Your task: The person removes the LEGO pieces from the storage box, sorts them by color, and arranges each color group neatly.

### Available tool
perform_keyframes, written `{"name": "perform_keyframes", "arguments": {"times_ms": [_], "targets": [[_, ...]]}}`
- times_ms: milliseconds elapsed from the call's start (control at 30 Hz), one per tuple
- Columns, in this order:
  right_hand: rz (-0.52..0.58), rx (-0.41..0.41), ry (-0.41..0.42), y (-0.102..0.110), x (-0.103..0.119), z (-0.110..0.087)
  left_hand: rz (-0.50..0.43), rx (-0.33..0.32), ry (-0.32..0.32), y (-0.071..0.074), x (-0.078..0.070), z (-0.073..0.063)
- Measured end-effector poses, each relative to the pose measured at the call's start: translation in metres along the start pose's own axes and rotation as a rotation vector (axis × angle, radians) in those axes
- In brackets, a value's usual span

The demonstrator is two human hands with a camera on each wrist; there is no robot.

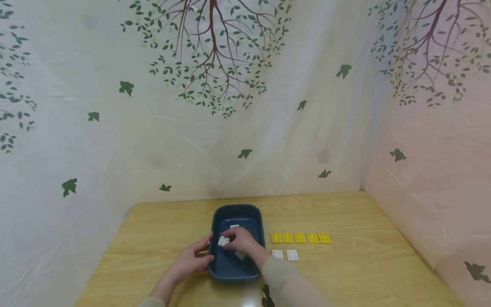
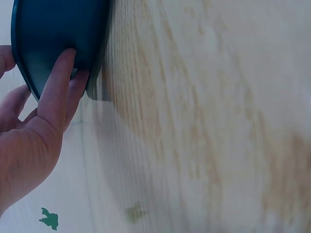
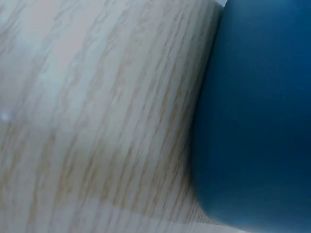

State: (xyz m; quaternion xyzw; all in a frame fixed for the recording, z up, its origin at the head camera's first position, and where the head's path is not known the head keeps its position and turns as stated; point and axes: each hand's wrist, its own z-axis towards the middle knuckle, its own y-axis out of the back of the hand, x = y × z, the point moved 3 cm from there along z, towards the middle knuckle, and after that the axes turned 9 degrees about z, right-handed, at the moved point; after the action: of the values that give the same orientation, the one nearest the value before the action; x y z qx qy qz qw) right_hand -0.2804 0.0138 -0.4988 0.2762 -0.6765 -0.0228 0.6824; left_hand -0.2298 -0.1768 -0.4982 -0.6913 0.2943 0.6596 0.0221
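Note:
A dark blue rectangular tub (image 1: 235,275) stands on the wooden table. My left hand (image 1: 188,261) holds its left side; in the left wrist view the fingers (image 2: 57,92) lie along the tub's outer wall (image 2: 63,29). Reaching inside over the right rim, my right hand (image 1: 241,239) pinches a white building brick (image 1: 223,241) between thumb and fingers. Two more white bricks lie in the tub, one near the back (image 1: 235,226) and one partly hidden under the hand (image 1: 240,256). The right wrist view shows the tub's outer wall (image 3: 257,121), but not the hand.
Several yellow bricks (image 1: 300,238) form a row on the table (image 1: 356,264) right of the tub. Two white bricks (image 1: 292,255) lie in front of them, beside the right forearm. A small dark object (image 1: 267,296) shows by the right sleeve. Patterned curtains (image 1: 238,136) stand behind the table.

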Motion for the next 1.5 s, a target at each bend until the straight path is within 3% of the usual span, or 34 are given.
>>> {"name": "perform_keyframes", "arguments": {"times_ms": [433, 900, 1033, 1367, 1500], "targets": [[-0.01, 0.015, 0.081, 0.011, 0.007, -0.017, 0.022, -0.013, -0.004, -0.003, -0.001, -0.004], [0.01, 0.082, 0.244, 0.046, 0.012, -0.054, -0.007, -0.045, -0.019, -0.007, -0.002, -0.005], [0.047, 0.101, 0.231, 0.059, 0.009, -0.064, -0.023, -0.053, -0.02, -0.007, -0.002, -0.005], [0.059, 0.048, 0.174, 0.102, -0.013, -0.084, -0.008, -0.053, 0.001, -0.004, -0.001, -0.002], [0.071, 0.036, 0.217, 0.119, -0.025, -0.092, -0.011, -0.043, -0.01, -0.002, 0.001, 0.0]]}}
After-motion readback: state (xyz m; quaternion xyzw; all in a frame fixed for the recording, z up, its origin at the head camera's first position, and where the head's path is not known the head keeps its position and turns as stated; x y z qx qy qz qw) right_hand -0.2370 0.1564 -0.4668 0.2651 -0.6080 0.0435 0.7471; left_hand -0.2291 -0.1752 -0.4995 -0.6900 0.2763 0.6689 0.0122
